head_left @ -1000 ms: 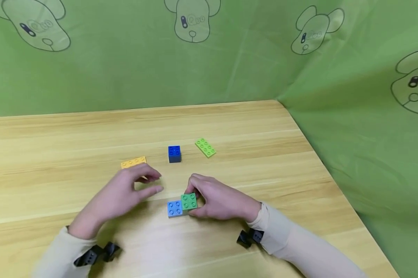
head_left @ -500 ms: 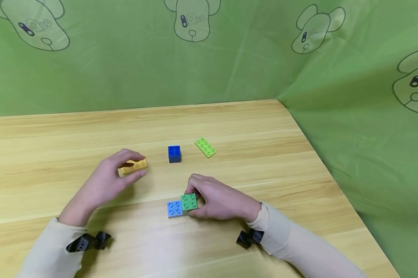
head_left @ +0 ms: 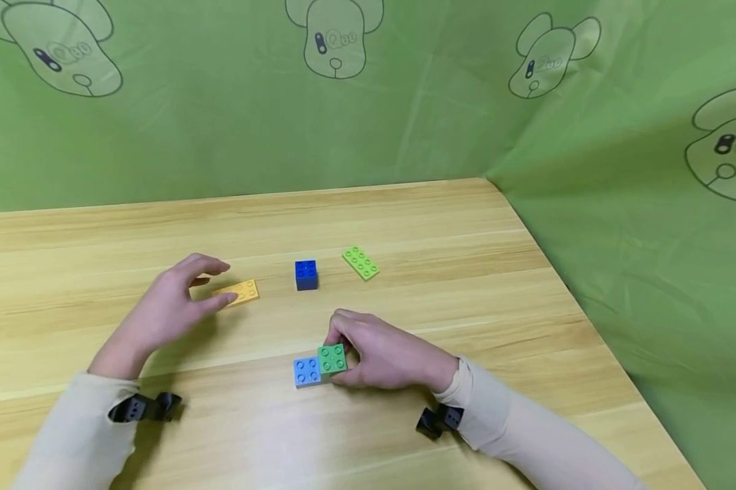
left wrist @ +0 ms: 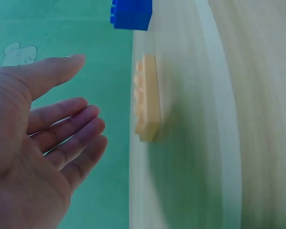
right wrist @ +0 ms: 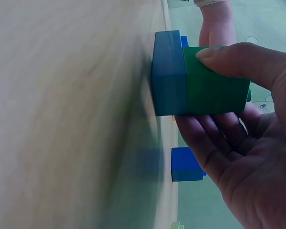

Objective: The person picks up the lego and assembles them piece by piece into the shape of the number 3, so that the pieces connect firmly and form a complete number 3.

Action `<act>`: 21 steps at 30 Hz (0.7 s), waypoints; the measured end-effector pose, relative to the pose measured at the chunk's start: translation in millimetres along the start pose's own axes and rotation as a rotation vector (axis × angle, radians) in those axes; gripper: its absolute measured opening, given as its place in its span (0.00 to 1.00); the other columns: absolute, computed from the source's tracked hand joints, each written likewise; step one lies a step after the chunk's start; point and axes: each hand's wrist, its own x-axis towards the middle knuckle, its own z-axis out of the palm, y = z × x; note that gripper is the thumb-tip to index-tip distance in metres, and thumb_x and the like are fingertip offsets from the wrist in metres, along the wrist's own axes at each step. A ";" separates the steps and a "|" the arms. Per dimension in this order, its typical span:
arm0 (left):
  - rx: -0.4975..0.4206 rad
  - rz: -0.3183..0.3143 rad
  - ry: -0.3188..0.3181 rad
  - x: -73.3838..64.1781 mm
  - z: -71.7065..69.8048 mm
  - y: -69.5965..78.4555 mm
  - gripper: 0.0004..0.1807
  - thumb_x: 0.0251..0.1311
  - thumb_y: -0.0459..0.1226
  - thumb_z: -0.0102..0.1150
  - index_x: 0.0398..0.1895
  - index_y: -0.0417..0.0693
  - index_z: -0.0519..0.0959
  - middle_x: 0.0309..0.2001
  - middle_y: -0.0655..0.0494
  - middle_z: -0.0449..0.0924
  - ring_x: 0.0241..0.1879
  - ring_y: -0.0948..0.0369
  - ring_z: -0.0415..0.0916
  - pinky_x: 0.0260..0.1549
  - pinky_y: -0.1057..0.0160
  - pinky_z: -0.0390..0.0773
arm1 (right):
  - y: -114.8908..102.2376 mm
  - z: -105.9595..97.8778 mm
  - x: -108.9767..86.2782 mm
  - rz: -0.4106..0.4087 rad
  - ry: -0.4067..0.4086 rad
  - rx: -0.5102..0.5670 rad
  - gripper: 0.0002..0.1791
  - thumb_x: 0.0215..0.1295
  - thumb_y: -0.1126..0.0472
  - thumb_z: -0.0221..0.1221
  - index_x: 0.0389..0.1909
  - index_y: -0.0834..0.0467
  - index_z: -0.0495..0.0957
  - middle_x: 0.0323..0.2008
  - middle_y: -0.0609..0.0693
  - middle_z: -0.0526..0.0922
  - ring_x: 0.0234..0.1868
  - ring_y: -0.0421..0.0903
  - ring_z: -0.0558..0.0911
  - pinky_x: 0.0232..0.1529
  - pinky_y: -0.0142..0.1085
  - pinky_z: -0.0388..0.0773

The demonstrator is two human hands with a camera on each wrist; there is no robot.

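One end of the light blue brick (head_left: 307, 372) lies under the green brick (head_left: 332, 358), and the pair sits on the wooden counter (head_left: 429, 238). The right hand (head_left: 385, 350) comes in from four o'clock and pinches the green brick, thumb on its near side and fingers on its far side; the light blue end sticks out at nine o'clock.

With twelve at the far edge and the green brick as the centre, the dark blue brick (head_left: 306, 275) stands between eleven and twelve, well apart, and the lime brick (head_left: 360, 263) lies between twelve and one, flat and turned at a slant. The yellow brick (head_left: 245, 291) is at ten o'clock, studs up. The dark blue brick stands between the yellow and lime ones.

The left hand (head_left: 166, 303) is at the yellow brick's nine o'clock side, thumb and fingers spread, holding nothing. From the head its thumb hides part of the yellow brick, yet the left wrist view shows a gap between them.

A black left camera (head_left: 144, 407) sits at the left wrist, and a black right camera (head_left: 440, 420) at the right wrist. Green cloth (head_left: 239, 143), printed with animal heads, hangs beyond the counter from eleven o'clock round to three.
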 end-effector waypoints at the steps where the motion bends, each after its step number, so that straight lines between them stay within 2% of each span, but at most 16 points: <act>1: 0.007 -0.012 -0.012 0.5 0.0 -1.7 0.26 0.63 0.42 0.66 0.58 0.35 0.74 0.58 0.41 0.73 0.57 0.37 0.69 0.57 0.36 0.69 | 0.1 -0.1 -0.1 0.001 -0.002 0.002 0.20 0.53 0.59 0.73 0.37 0.51 0.70 0.33 0.42 0.71 0.35 0.43 0.73 0.31 0.29 0.71; 8: 0.054 -0.075 -0.079 6.5 1.9 -14.4 0.27 0.61 0.38 0.67 0.58 0.32 0.72 0.54 0.37 0.74 0.53 0.39 0.72 0.55 0.38 0.71 | 0.0 -1.4 -0.9 0.004 -0.008 -0.002 0.20 0.53 0.59 0.73 0.37 0.51 0.70 0.33 0.42 0.70 0.35 0.43 0.73 0.31 0.29 0.70; 15: 0.095 -0.049 -0.104 9.6 1.1 -23.7 0.22 0.58 0.36 0.69 0.52 0.32 0.76 0.47 0.42 0.76 0.47 0.45 0.74 0.50 0.42 0.74 | -1.2 -0.5 2.6 -0.012 -0.014 -0.002 0.20 0.53 0.59 0.73 0.37 0.52 0.70 0.33 0.42 0.70 0.35 0.44 0.73 0.31 0.29 0.70; 21: 0.117 -0.018 -0.128 12.5 2.9 -23.9 0.21 0.54 0.38 0.73 0.48 0.36 0.80 0.43 0.47 0.77 0.43 0.50 0.73 0.46 0.48 0.74 | -2.5 -1.8 0.2 0.005 -0.018 -0.015 0.20 0.53 0.59 0.73 0.37 0.52 0.70 0.33 0.42 0.70 0.35 0.43 0.72 0.31 0.29 0.70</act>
